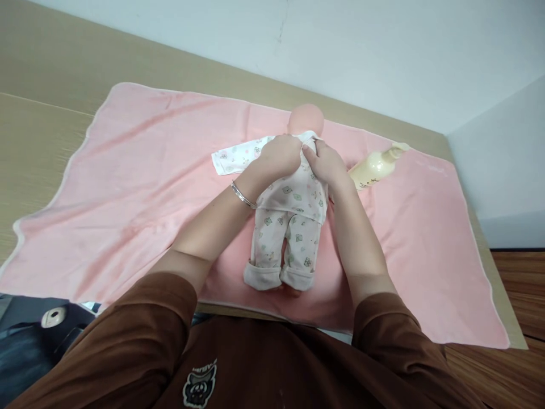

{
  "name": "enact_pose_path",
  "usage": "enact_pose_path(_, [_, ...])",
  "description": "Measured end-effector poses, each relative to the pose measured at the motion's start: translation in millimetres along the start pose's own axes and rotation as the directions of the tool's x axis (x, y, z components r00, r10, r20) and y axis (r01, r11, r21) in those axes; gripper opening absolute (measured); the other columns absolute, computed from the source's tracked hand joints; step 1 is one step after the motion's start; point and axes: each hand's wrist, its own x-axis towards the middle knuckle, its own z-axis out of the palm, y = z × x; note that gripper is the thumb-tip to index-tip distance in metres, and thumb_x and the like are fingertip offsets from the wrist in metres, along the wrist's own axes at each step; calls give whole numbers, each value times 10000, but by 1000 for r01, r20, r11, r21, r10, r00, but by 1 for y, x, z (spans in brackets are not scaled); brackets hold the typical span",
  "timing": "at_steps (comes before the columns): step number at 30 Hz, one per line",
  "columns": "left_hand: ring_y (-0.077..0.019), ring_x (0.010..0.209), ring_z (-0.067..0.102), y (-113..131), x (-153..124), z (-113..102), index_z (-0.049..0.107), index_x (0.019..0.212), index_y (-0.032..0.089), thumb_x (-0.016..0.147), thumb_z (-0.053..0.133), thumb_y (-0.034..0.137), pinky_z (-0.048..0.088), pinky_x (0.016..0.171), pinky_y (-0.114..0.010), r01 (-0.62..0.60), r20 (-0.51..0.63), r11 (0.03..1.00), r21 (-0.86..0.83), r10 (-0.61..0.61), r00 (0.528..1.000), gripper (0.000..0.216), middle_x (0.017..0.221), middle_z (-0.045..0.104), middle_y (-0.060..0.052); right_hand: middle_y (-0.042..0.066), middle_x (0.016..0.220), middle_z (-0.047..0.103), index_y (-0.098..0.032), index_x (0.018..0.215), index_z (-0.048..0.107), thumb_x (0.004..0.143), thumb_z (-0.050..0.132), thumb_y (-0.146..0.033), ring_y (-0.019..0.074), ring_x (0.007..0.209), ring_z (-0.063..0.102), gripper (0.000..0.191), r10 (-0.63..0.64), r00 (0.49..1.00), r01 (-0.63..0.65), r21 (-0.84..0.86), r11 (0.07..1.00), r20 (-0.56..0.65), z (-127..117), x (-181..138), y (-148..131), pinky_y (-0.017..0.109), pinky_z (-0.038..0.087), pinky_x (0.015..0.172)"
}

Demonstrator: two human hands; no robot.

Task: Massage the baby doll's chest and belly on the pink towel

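A baby doll (307, 118) lies on a pink blanket, its bare head toward the wall. It wears a white patterned top (293, 196) and matching trousers (268, 238) with rolled cuffs. One long sleeve (236, 157) stretches out flat to the left. At the collar, my left hand (281, 154) is closed on the top's cloth, and a silver bangle circles that wrist. My right hand (327, 162) pinches the same top near the neckline, thumb and fingers close together. The doll's right-hand side is partly hidden behind my right hand and forearm.
The pink blanket (128, 136) covers much of the tan table (38, 62). To the right of my right forearm lies a pale yellow pump bottle (377, 166). A white wall (361, 51) runs along the far edge. At lower left is a dark bag-like item (25, 358).
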Motion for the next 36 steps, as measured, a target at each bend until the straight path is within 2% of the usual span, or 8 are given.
enact_pose_path(2, [-313,973,754,-2,2,-2,783,959,187,1004,490,185,609,973,-459,17,7,999,-30,-17,1000,296,1005,809,-155,297,1637,606,-15,1578,544,1162,326,-490,424,1514,603,668,-9,1000,9,-46,999,0,0,-2,-2,586,478,1278])
enact_pose_path(5, [-340,1071,764,-13,12,4,786,1069,157,1035,429,215,607,1001,-480,45,17,997,-56,-45,999,363,1164,821,-180,307,1567,654,-1,1516,584,1157,324,-411,448,1450,633,603,-36,999,35,-145,989,0,-3,-11,-15,613,494,1241])
enact_pose_path(9, [-367,1352,711,-20,23,20,749,1245,96,1093,341,255,539,1194,-498,52,-43,998,-38,-54,998,464,1419,762,-225,327,1487,687,47,1454,616,1097,360,-241,462,1387,660,526,-97,995,90,-248,965,-17,-3,-23,-35,585,525,1197])
enact_pose_path(12, [-356,1448,658,-15,24,30,732,1305,87,1099,333,241,464,1288,-487,129,-116,992,-4,-128,985,474,1481,737,-223,320,1445,712,37,1424,647,1060,374,-197,460,1367,673,512,-92,995,80,-245,966,-39,-1,-23,-38,582,537,1183])
enact_pose_path(16, [-341,1411,671,-10,23,37,735,1353,124,1091,378,292,467,1281,-466,193,-177,978,-79,-204,963,474,1491,743,-196,295,1479,711,-12,1422,662,1072,404,-258,448,1414,658,500,-48,998,42,-128,991,-41,1,-11,-26,600,530,1211])
enact_pose_path(22, [-342,1408,667,-13,24,40,740,1363,111,1083,395,303,466,1275,-463,181,-211,974,-134,-207,955,485,1476,747,-199,300,1697,543,7,1583,528,1091,460,-445,446,1581,546,672,27,999,-26,40,999,-23,3,3,-3,625,454,1312])
enact_pose_path(27, [-336,1382,678,-14,24,41,751,1341,166,1071,433,309,479,1271,-485,186,-231,968,-170,-223,947,441,1450,769,-159,290,1717,526,6,1602,518,1078,458,-473,452,1592,537,712,31,999,-30,42,999,-37,5,3,-1,627,435,1325])
enact_pose_path(36, [-356,1422,665,-13,24,39,731,1402,93,1093,394,309,469,1294,-485,169,-214,977,-128,-194,957,506,1502,738,-203,284,1565,674,-15,1496,634,1101,433,-465,440,1479,642,632,19,999,-18,10,1000,-40,2,0,-6,596,487,1276])
